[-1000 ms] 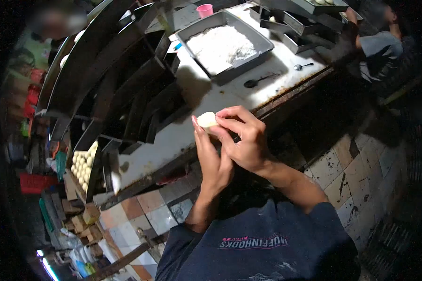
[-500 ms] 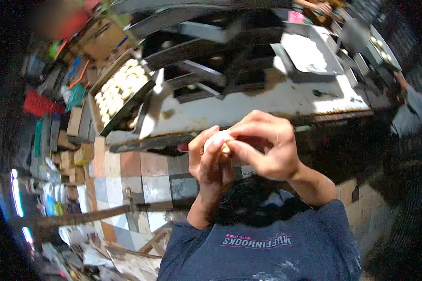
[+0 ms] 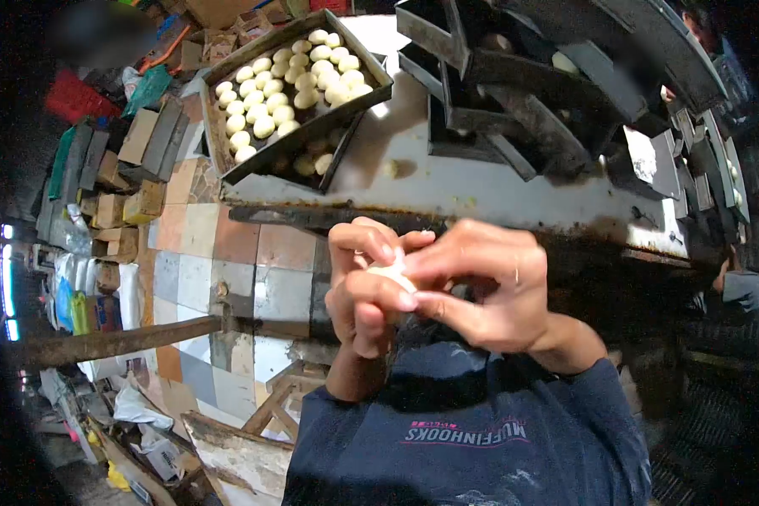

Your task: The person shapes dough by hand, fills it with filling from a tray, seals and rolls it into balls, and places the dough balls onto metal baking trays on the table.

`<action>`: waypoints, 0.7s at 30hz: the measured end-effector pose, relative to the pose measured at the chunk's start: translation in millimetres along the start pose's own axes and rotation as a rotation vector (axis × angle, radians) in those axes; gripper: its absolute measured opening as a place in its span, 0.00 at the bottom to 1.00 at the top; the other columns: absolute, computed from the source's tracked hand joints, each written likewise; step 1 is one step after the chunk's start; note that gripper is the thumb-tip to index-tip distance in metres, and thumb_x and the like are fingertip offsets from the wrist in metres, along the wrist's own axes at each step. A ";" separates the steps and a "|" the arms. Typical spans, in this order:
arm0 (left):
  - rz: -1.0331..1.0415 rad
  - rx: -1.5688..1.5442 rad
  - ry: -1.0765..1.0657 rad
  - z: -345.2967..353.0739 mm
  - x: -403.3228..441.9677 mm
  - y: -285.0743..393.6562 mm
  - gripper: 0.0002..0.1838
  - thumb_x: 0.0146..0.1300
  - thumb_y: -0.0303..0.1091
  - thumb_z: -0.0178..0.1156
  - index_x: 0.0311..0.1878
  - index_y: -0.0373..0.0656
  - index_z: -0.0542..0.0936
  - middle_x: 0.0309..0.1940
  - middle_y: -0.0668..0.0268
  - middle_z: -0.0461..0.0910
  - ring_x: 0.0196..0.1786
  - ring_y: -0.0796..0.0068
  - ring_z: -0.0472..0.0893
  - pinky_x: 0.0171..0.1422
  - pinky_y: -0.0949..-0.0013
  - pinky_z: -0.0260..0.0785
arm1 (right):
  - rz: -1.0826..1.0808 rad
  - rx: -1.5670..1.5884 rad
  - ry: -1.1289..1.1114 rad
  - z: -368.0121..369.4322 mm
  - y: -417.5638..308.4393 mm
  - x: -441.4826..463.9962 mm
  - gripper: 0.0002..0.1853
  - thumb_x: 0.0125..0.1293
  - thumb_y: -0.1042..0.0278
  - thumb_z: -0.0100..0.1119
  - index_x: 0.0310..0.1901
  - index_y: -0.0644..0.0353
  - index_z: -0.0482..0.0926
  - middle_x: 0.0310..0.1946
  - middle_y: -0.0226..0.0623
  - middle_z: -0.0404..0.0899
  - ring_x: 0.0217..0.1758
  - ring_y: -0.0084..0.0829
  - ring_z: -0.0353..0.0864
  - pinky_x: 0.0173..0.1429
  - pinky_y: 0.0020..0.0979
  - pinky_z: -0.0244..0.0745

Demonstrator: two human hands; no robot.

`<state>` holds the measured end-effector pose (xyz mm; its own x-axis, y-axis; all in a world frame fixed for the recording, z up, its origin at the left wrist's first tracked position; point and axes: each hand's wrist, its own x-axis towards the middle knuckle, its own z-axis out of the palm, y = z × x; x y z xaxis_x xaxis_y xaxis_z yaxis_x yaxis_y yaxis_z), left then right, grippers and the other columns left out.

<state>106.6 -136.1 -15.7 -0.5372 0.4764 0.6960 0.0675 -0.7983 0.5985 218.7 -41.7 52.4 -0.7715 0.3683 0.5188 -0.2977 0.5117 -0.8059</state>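
Observation:
A small pale dough ball [image 3: 390,271] is held between both hands, in front of my chest. My left hand [image 3: 358,291] has its fingers curled round the dough from the left side. On the other side, my right hand [image 3: 502,291] pinches the dough with thumb and fingertips. The fingers hide much of the dough, so its full shape cannot be made out. Beyond the hands, a dark metal tray [image 3: 312,131] holds rows of similar dough balls [image 3: 264,126] on the table's left end, over another tray [image 3: 337,160] with more dough.
The worn metal table [image 3: 379,190] runs across in front of me, with dark trays [image 3: 514,93] stacked crosswise on its right half. Cardboard boxes [image 3: 143,202] and a red crate [image 3: 80,97] stand at left. A wooden beam [image 3: 118,340] crosses above the tiled floor [image 3: 198,274].
My view has turned left, bringing the full dough tray into clearer sight. Both hands stay on the dough; the left fingers have curled further over it and the right fingers have shifted.

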 end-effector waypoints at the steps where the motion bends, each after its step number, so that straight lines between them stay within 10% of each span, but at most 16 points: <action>1: -0.005 0.067 0.029 3.8 8.7 3.2 0.16 0.71 0.51 0.56 0.34 0.50 0.79 0.45 0.61 0.63 0.46 0.67 0.68 0.59 0.49 0.77 | -0.053 0.007 0.036 1.8 3.8 -1.2 0.16 0.47 0.81 0.73 0.40 0.68 0.85 0.42 0.46 0.85 0.36 0.34 0.85 0.42 0.28 0.80; 2: 0.053 0.097 0.019 2.1 14.7 -2.4 0.10 0.67 0.46 0.64 0.42 0.53 0.77 0.46 0.61 0.63 0.46 0.68 0.67 0.58 0.50 0.77 | -0.079 0.017 0.036 -0.9 6.3 -2.0 0.18 0.46 0.83 0.72 0.43 0.69 0.84 0.43 0.50 0.84 0.39 0.38 0.86 0.47 0.32 0.82; 5: 0.109 0.091 0.099 15.3 26.3 -22.2 0.35 0.56 0.41 0.75 0.62 0.57 0.63 0.51 0.58 0.63 0.45 0.68 0.67 0.57 0.50 0.78 | -0.342 -0.199 0.184 -3.0 13.8 1.7 0.19 0.50 0.83 0.70 0.47 0.70 0.83 0.45 0.53 0.83 0.47 0.43 0.87 0.50 0.39 0.83; 9: -0.028 -0.047 -0.077 58.1 47.0 -48.0 0.60 0.31 0.53 0.86 0.64 0.36 0.61 0.53 0.58 0.65 0.46 0.71 0.71 0.61 0.52 0.76 | -0.408 0.134 0.283 -44.4 24.1 -0.5 0.11 0.56 0.81 0.67 0.42 0.69 0.86 0.37 0.53 0.85 0.40 0.42 0.89 0.46 0.35 0.84; 12: 0.164 -0.038 -0.379 90.9 85.9 -70.2 0.23 0.46 0.45 0.81 0.37 0.41 0.81 0.37 0.64 0.77 0.41 0.68 0.75 0.58 0.52 0.75 | -0.180 0.082 0.054 -99.6 23.5 -9.4 0.10 0.56 0.78 0.66 0.41 0.67 0.84 0.43 0.50 0.83 0.44 0.47 0.86 0.51 0.39 0.81; 14: 0.261 0.104 -0.282 122.9 98.9 -76.1 0.15 0.58 0.33 0.73 0.22 0.44 0.76 0.23 0.67 0.76 0.33 0.70 0.76 0.40 0.60 0.72 | -0.233 -0.340 -0.008 -147.0 5.6 -2.4 0.10 0.57 0.79 0.65 0.42 0.69 0.82 0.48 0.51 0.80 0.45 0.49 0.84 0.51 0.39 0.81; 16: 0.098 0.163 -0.160 148.5 94.7 -89.3 0.19 0.60 0.28 0.69 0.18 0.45 0.70 0.18 0.68 0.73 0.23 0.73 0.73 0.28 0.63 0.66 | -0.215 -0.448 0.195 -176.9 -2.9 -16.7 0.13 0.56 0.79 0.66 0.44 0.70 0.82 0.48 0.52 0.81 0.46 0.48 0.84 0.51 0.38 0.82; 18: 0.047 0.456 -0.477 157.9 100.5 -99.7 0.16 0.62 0.26 0.65 0.21 0.44 0.71 0.18 0.69 0.75 0.20 0.73 0.74 0.24 0.69 0.64 | -0.411 -0.617 0.287 -201.1 -14.3 -19.2 0.12 0.63 0.75 0.62 0.49 0.64 0.83 0.49 0.49 0.81 0.52 0.47 0.83 0.55 0.41 0.82; 21: -0.482 0.295 -0.512 181.1 60.3 -147.0 0.05 0.63 0.28 0.65 0.32 0.44 0.79 0.28 0.67 0.81 0.29 0.72 0.81 0.30 0.73 0.71 | -0.709 -0.993 -0.100 -238.3 -25.0 -8.3 0.17 0.61 0.71 0.61 0.52 0.59 0.83 0.52 0.43 0.79 0.56 0.43 0.79 0.55 0.37 0.84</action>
<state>216.5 76.7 10.1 -0.1123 0.9161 0.3850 0.1843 -0.3615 0.9140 366.6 127.4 136.2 -0.6662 -0.2715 0.6946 -0.1450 0.9608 0.2365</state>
